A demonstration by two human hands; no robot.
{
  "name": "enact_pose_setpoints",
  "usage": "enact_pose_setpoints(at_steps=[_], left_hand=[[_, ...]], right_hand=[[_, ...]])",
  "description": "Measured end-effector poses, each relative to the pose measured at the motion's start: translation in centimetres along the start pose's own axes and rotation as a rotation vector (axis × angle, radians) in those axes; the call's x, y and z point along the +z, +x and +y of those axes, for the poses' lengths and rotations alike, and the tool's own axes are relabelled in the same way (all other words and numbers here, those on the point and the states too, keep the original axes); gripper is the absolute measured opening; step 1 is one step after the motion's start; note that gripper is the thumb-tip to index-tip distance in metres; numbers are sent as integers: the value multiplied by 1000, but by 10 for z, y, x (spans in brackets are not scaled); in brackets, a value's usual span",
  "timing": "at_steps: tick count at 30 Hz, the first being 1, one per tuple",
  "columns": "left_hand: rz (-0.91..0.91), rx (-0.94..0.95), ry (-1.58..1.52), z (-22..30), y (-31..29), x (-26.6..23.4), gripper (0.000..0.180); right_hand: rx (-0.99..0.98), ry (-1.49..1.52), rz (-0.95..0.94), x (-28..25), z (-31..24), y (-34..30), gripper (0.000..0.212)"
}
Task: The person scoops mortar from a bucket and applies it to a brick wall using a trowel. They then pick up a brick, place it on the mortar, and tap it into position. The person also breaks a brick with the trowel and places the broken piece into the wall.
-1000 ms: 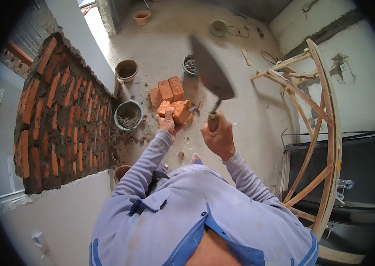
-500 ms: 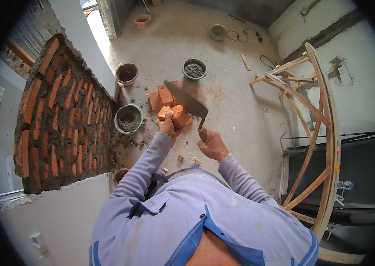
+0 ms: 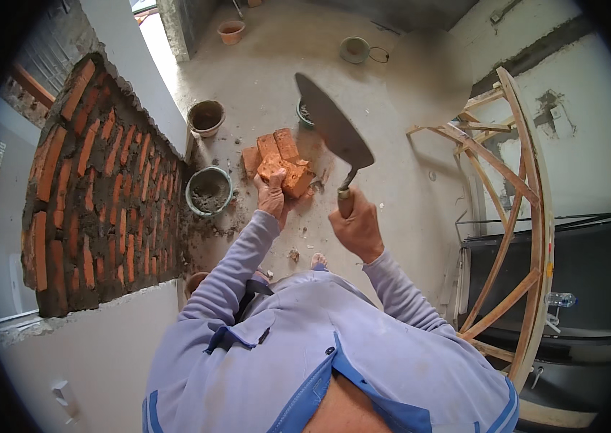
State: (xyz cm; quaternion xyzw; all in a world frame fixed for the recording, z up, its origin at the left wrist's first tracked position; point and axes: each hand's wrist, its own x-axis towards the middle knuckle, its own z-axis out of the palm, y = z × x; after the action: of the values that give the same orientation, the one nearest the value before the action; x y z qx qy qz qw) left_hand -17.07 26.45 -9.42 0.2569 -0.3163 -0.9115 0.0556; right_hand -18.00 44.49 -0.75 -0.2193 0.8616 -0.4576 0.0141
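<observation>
My left hand (image 3: 271, 193) is closed round a rough orange brick (image 3: 295, 178) with a broken face. Just beyond it on the floor lie several more bricks (image 3: 286, 144), partly hidden by the held one. In my right hand (image 3: 358, 225) is the wooden handle of a brick trowel (image 3: 334, 124). Its pointed metal blade is raised, tilted up and to the left, apart from the brick. Part of a green bucket of mortar (image 3: 302, 119) shows behind the blade.
Left of me stands a part-built brick wall (image 3: 103, 195). At its foot are a mortar bucket (image 3: 209, 192) and a brown bucket (image 3: 206, 117). A wooden frame (image 3: 529, 216) leans at the right. Farther off are an orange bucket (image 3: 231, 32) and a green one (image 3: 354, 50).
My right hand has lifted the trowel up and to the right, away from the brick. The left hand still holds the brick in nearly the same place. A blurred patch now appears at upper right.
</observation>
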Motion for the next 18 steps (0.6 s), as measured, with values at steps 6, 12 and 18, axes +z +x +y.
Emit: enact_pose_setpoints(at_steps=[6,12,18], left_hand=[[-395,60,-38,30,-29,-38,61],[-222,273,317,42,-98,-53,70],[156,630,75,22,-138,-75,70]], right_hand=[[10,58,13,-24,57,-16,16],[361,744,-395,7,37,-1,30],[268,832,-817,80,-42,13,38]])
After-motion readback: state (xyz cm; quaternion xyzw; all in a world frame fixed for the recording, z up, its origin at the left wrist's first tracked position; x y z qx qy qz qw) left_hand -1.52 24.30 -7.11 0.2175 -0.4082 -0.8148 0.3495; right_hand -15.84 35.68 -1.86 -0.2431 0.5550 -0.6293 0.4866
